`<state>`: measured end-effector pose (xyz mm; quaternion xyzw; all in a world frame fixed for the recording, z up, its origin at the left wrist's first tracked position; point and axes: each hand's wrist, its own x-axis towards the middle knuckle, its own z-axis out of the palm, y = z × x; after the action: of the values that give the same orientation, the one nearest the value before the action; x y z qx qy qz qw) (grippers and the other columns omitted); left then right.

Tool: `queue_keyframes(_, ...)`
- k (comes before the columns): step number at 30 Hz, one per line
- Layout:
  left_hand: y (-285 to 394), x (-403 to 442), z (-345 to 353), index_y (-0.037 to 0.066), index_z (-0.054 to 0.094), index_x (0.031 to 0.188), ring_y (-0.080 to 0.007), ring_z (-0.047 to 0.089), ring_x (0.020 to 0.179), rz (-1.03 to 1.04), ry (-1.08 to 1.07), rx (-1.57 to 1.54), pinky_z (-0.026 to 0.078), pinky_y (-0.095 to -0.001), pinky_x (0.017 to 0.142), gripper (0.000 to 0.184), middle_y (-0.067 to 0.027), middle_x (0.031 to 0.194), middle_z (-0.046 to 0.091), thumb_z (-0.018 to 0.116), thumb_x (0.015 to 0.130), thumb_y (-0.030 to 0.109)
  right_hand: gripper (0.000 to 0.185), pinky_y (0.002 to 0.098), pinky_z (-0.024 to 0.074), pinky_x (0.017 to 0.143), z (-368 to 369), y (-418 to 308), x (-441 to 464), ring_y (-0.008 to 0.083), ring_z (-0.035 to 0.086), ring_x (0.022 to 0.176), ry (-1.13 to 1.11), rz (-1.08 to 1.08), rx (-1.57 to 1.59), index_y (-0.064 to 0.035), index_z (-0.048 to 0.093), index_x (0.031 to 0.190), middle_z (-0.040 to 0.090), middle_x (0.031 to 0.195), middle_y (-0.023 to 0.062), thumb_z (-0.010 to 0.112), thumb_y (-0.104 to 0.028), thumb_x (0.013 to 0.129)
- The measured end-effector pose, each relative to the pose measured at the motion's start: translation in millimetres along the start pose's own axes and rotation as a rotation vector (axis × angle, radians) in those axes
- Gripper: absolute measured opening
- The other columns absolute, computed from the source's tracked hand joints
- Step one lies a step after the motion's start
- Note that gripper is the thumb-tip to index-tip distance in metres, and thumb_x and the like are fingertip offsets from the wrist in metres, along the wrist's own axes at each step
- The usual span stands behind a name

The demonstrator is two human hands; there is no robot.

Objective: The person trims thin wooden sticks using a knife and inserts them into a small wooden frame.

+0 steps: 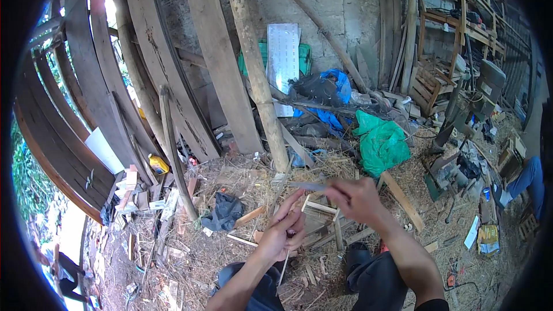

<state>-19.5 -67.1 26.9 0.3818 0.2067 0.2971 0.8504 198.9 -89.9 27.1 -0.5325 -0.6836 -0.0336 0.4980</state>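
A knife [309, 185] with a flat grey blade points left from my right hand [358, 200], whose fingers are wrapped round its handle. Just below and left of it, my left hand [282, 231] is closed round a thin pale wooden strip [284, 267]. The strip's lower end hangs down below the hand, and its upper end rises near the blade. Whether blade and strip touch is not clear. Behind my hands a small wooden frame [339, 231] stands on the floor between my knees.
Wood scraps and shavings cover the ground. A green plastic bag [380, 144], a leaning pole [262, 92] and a board [402, 200] lie ahead. A dark cloth [223, 212] is at left. One person's leg [527, 183] shows at right, another person [66, 270] at lower left.
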Motion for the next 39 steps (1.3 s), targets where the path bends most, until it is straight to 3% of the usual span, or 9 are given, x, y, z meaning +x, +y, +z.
queue_keyframes(2, -3.1, 4.2, 0.1, 0.023, 0.025, 0.147, -0.0048, 0.021, 0.046, -0.010, -0.008, -0.011, 0.018, -0.0177, 0.038, 0.047, 0.0020, 0.067, 0.028, 0.037, 0.102, 0.020, 0.023, 0.0345, 0.0442, 0.044, 3.7, -15.3, -1.1, 0.0245, 0.060, 0.049, -0.148, -0.164, -0.080, -0.0093, 0.066, 0.082, 0.062, 0.061, 0.0087, 0.064, -0.032, 0.086)
queue_keyframes(7, -1.7, 1.6, 0.9, 0.021, 0.025, 0.147, -0.0050, 0.020, 0.047, -0.027, -0.005, 0.008, 0.018, -0.0182, 0.039, 0.047, 0.0022, 0.066, 0.028, 0.037, 0.102, 0.020, 0.021, 0.0357, 0.0433, 0.044, 7.9, -0.4, 4.1, 0.0248, 0.059, 0.047, -0.153, -0.194, -0.121, -0.0084, 0.068, 0.087, 0.063, 0.061, 0.0088, 0.063, -0.028, 0.088)
queue_keyframes(13, -2.9, -3.7, 1.7, 0.020, 0.024, 0.148, -0.0052, 0.022, 0.046, -0.037, -0.072, 0.072, 0.018, -0.0194, 0.038, 0.047, 0.0019, 0.066, 0.028, 0.035, 0.102, 0.018, 0.027, 0.0359, 0.0424, 0.041, -10.5, 40.3, 11.5, 0.0259, 0.058, 0.046, 0.068, 0.215, -0.251, -0.0097, 0.067, 0.080, 0.058, 0.055, 0.0104, 0.061, -0.034, 0.088)
queue_keyframes(16, -1.5, -0.7, -2.2, 0.021, 0.024, 0.148, -0.0054, 0.024, 0.046, -0.007, -0.034, 0.061, 0.018, -0.0195, 0.038, 0.047, 0.0019, 0.066, 0.029, 0.034, 0.102, 0.018, 0.022, 0.0343, 0.0432, 0.045, -12.2, 13.2, 5.9, 0.0254, 0.059, 0.047, 0.002, 0.147, -0.102, -0.0069, 0.069, 0.083, 0.060, 0.059, 0.0112, 0.063, -0.027, 0.088)
queue_keyframes(18, -1.8, 1.0, 0.2, 0.021, 0.024, 0.148, -0.0055, 0.024, 0.046, -0.007, -0.024, 0.057, 0.018, -0.0195, 0.038, 0.047, 0.0021, 0.066, 0.029, 0.035, 0.102, 0.018, 0.023, 0.0344, 0.0445, 0.046, -4.7, -5.9, 1.7, 0.0250, 0.060, 0.049, -0.143, -0.132, 0.021, -0.0074, 0.070, 0.085, 0.062, 0.061, 0.0103, 0.064, -0.029, 0.087)
queue_keyframes(25, -5.1, 4.9, -0.9, 0.023, 0.024, 0.148, -0.0056, 0.024, 0.045, -0.014, 0.000, 0.027, 0.018, -0.0192, 0.038, 0.047, 0.0026, 0.066, 0.029, 0.034, 0.102, 0.019, 0.026, 0.0339, 0.0455, 0.046, 8.5, 1.4, 3.5, 0.0248, 0.062, 0.050, -0.216, -0.168, -0.137, -0.0085, 0.071, 0.084, 0.065, 0.064, 0.0086, 0.065, -0.034, 0.085)
queue_keyframes(28, -4.4, -0.4, -0.1, 0.023, 0.024, 0.148, -0.0058, 0.023, 0.045, -0.007, -0.013, 0.065, 0.018, -0.0191, 0.039, 0.047, 0.0025, 0.066, 0.029, 0.033, 0.102, 0.018, 0.028, 0.0350, 0.0444, 0.045, 3.5, 14.8, 4.4, 0.0268, 0.062, 0.051, -0.226, -0.081, -0.212, -0.0078, 0.070, 0.083, 0.064, 0.063, 0.0097, 0.064, -0.035, 0.086)
queue_keyframes(33, 0.9, -4.2, 7.2, 0.022, 0.024, 0.148, -0.0061, 0.022, 0.045, -0.035, 0.004, 0.042, 0.018, -0.0193, 0.039, 0.047, 0.0021, 0.066, 0.029, 0.033, 0.102, 0.017, 0.029, 0.0389, 0.0446, 0.044, -11.8, 50.2, 4.6, 0.0293, 0.059, 0.047, 0.031, 0.307, -0.248, -0.0087, 0.069, 0.085, 0.059, 0.056, 0.0114, 0.060, -0.036, 0.089)
queue_keyframes(39, -2.8, -0.9, 5.4, 0.023, 0.024, 0.148, -0.0061, 0.025, 0.046, -0.048, -0.063, -0.017, 0.019, -0.0200, 0.039, 0.046, 0.0014, 0.066, 0.030, 0.034, 0.103, 0.020, 0.025, 0.0359, 0.0421, 0.047, -0.4, -10.8, 2.5, 0.0297, 0.059, 0.052, -0.190, -0.238, 0.005, -0.0037, 0.066, 0.086, 0.059, 0.060, 0.0132, 0.062, -0.028, 0.089)
